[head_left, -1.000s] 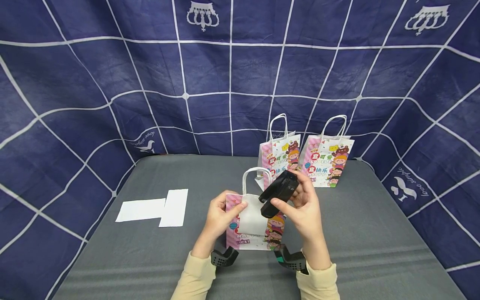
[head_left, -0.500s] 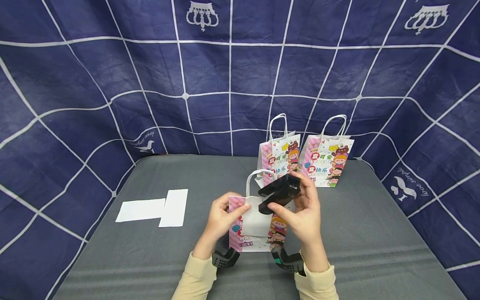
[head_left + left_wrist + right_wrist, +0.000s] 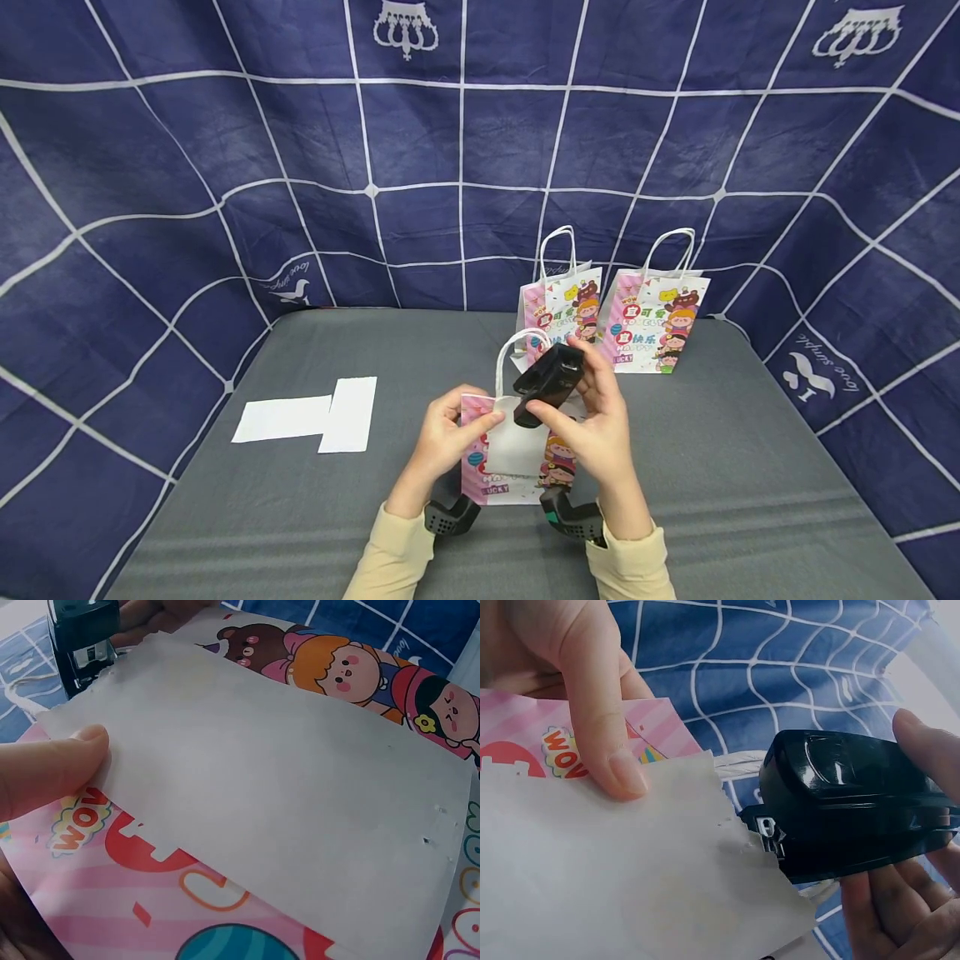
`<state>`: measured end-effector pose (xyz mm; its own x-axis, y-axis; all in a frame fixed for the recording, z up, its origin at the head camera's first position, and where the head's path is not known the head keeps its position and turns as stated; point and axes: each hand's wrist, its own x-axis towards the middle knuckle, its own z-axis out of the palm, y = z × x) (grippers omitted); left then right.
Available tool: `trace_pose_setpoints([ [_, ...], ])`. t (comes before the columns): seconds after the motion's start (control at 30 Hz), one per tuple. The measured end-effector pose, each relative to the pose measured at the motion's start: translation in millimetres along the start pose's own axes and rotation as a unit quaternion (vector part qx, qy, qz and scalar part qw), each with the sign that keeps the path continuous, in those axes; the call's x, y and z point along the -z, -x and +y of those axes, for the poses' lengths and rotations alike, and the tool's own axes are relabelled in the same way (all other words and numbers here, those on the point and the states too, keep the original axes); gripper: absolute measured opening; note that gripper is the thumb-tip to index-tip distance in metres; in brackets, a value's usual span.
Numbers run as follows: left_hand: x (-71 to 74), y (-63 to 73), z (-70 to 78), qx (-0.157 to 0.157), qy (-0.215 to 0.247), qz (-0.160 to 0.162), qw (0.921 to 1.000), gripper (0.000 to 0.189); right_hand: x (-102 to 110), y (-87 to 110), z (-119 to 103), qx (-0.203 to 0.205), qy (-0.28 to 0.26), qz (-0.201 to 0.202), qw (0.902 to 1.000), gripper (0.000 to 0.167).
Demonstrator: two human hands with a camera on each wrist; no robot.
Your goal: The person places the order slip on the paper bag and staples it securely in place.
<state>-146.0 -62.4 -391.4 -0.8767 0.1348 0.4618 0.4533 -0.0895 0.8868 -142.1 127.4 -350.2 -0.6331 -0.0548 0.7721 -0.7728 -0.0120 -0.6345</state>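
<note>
The right hand [image 3: 588,417], in the head view, is clamped on a black stapler [image 3: 551,379], thumb on its near side, fingers on its far side. The stapler's long axis runs obliquely from near left to far right. It lies left of the right palm, at the top edge of a white sheet [image 3: 517,454]. The sheet lies against the near face of the front bag [image 3: 476,479]. The left hand [image 3: 450,433] pinches the left top corner of the bag, thumb over the sheet. Two printed bags, a left rear bag [image 3: 558,308] and a right rear bag [image 3: 660,325], stand farther off; two paper strips [image 3: 350,414] lie well apart on the left.

Left wrist view: the left thumb [image 3: 90,754] presses the sheet just beside the edge that faces the stapler. Small dark marks [image 3: 426,841] show at the sheet's opposite end; their nature cannot be determined.

Right wrist view: the stapler's metal nose [image 3: 767,831] meets the sheet's ragged top edge, beside the bag's white handle [image 3: 739,762]. The right hand grips the opposite end. Whether paper lies between the stapler's arms cannot be confirmed.
</note>
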Motion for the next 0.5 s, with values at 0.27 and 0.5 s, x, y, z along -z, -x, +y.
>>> trace_pose_setpoints([
  [0.27, -1.9, -0.4, -0.8, -0.007, 0.008, -0.006, 0.9999, 0.014, 4.6, 0.5, -0.7, -0.031, 0.072, -0.004, 0.9969, 0.088],
  [0.5, -1.5, -0.3, -2.1, -0.01, 0.011, -0.006, 0.9999, 0.014, 5.4, 1.6, 1.1, -0.046, 0.122, -0.043, 0.9905, 0.096],
])
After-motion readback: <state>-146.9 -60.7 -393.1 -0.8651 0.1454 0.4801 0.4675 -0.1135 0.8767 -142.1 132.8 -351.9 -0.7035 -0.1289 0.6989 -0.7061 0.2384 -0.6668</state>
